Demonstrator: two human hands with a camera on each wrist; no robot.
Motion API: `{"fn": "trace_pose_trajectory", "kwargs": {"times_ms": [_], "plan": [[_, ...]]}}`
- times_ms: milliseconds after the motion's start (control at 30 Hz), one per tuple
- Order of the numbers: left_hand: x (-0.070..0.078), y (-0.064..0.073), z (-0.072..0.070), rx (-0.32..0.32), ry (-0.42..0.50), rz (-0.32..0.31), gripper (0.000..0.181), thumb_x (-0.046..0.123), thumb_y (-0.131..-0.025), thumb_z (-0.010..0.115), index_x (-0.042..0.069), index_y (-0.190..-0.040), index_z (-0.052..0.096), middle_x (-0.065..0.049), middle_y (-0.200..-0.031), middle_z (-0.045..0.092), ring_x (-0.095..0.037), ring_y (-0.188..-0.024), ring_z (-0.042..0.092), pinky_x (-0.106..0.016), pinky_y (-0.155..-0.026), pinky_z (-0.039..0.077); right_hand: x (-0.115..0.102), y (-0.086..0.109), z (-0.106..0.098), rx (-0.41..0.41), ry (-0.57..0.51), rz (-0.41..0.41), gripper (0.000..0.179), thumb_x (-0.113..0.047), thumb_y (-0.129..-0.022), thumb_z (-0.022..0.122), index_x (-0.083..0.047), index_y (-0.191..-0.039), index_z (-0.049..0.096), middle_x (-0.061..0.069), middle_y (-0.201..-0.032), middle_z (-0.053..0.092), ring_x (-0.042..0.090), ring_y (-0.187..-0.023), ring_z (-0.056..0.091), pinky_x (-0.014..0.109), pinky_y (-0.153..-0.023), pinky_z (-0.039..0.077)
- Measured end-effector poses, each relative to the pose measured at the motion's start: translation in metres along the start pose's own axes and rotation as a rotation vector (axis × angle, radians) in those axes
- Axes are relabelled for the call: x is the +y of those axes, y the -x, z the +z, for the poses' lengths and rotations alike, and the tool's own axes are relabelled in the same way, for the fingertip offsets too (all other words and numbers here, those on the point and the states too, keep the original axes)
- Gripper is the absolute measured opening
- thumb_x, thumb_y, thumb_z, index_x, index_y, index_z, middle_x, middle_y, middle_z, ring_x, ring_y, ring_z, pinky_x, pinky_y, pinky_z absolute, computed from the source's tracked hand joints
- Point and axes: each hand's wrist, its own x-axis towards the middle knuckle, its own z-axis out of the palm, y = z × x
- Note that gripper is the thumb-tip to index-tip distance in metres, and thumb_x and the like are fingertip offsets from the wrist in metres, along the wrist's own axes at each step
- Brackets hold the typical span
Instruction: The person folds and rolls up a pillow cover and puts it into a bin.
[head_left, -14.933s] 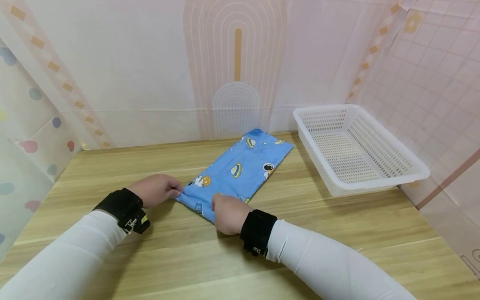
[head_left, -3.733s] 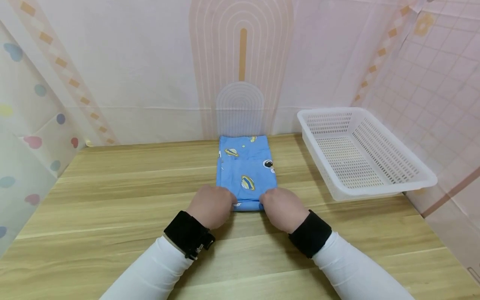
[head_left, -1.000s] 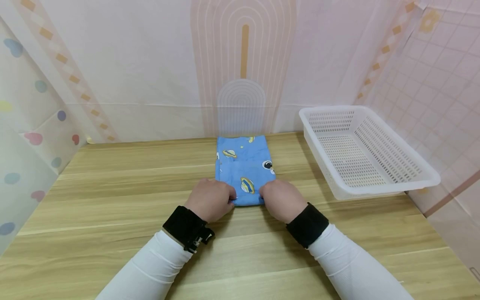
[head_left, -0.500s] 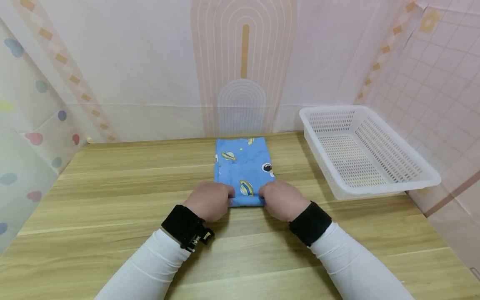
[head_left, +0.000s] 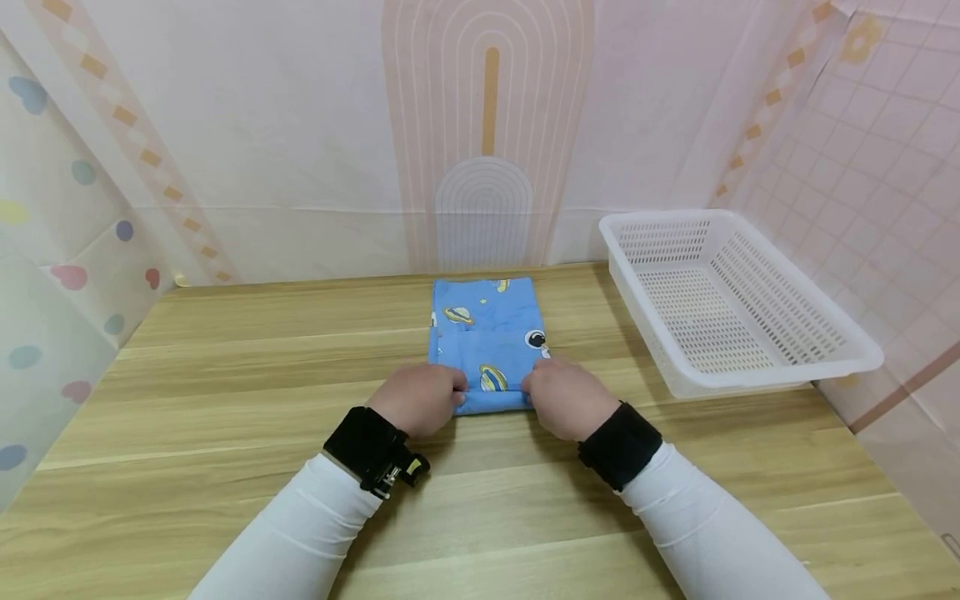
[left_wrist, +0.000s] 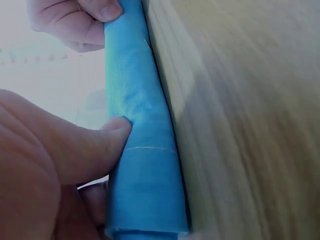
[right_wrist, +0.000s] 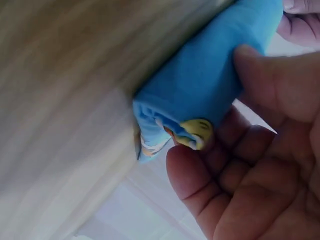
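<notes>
A blue cloth [head_left: 491, 333] printed with planets and an astronaut lies folded in a narrow panel on the table; its exact kind cannot be told. Its near edge is rolled into a tube. At the left end of the roll, my left hand [head_left: 420, 400] pinches it, the thumb pressing the near side in the left wrist view. My right hand [head_left: 570, 400] grips the other end, its thumb [right_wrist: 255, 65] on the roll and its fingers curled behind. Layered fabric shows at the roll's open end [right_wrist: 170, 127] in the right wrist view.
A white plastic basket [head_left: 675, 385] with slotted walls stands at the table's back right. The wood-grain table [head_left: 247, 375] meets a patterned wall covering [head_left: 300, 167] behind the cloth. Black straps with cameras sit on both wrists.
Earlier the cloth lay slanted and longer; it then lay straight, its near edge rolled. Over the last second the hands stay at the roll, and the cloth's far edge has slid slightly nearer.
</notes>
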Motion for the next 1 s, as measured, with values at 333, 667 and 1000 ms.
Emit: {"fn": "trace_pose_trajectory", "kwargs": {"times_ms": [333, 667, 1000], "plan": [[-0.0012, -0.0014, -0.0031, 0.008, 0.061, -0.021, 0.016, 0.02, -0.105, 0.064, 0.012, -0.111, 0.077, 0.002, -0.099, 0.073, -0.015, -0.086, 0.061, -0.04, -0.087, 0.056, 0.0007, -0.007, -0.0012, -0.02, -0.124, 0.124, 0.005, -0.01, -0.102, 0.067, -0.009, -0.107, 0.07, 0.006, -0.094, 0.073, 0.018, -0.079, 0.062, 0.037, -0.079, 0.059], [-0.0013, -0.0031, -0.0006, 0.068, 0.063, -0.04, 0.01, 0.024, -0.102, 0.071, 0.015, -0.1, 0.073, 0.003, -0.089, 0.069, -0.015, -0.078, 0.059, -0.035, -0.076, 0.053, -0.0008, -0.0081, -0.002, 0.058, -0.107, 0.126, 0.006, -0.007, -0.097, 0.073, -0.007, -0.098, 0.078, 0.006, -0.095, 0.076, 0.021, -0.091, 0.068, 0.039, -0.086, 0.059], [0.0021, -0.0036, 0.0036, 0.168, -0.021, 0.017, 0.015, 0.019, -0.097, 0.077, 0.02, -0.087, 0.066, 0.005, -0.082, 0.065, -0.016, -0.075, 0.058, -0.034, -0.07, 0.049, -0.0027, -0.0092, 0.0039, 0.165, -0.03, 0.077, 0.01, 0.0, -0.095, 0.072, -0.006, -0.088, 0.075, 0.006, -0.083, 0.073, 0.02, -0.08, 0.064, 0.038, -0.081, 0.057]]}}
